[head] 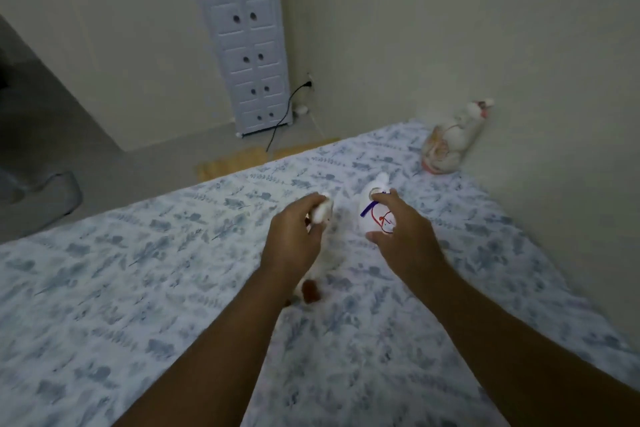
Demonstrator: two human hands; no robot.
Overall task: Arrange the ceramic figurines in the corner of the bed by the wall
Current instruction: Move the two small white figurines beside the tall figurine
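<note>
A white ceramic figurine with pink and orange markings [450, 142] stands in the bed's far right corner, against the wall. My left hand [294, 236] is closed around the top of a white figurine with a brown patch [310, 289] low on its body. My right hand [405, 236] grips a second white figurine with red and purple lines [375, 215], fingers over its top and thumb at its side. Both held figurines are over the middle of the bed [138, 288], which has a blue leaf-print sheet.
A tall white cabinet with paired round holes [246, 45] stands against the far wall. A black cable [284, 114] runs from a wall socket down to the floor. A grey object [48, 198] lies on the floor at left. The wall borders the bed's right side.
</note>
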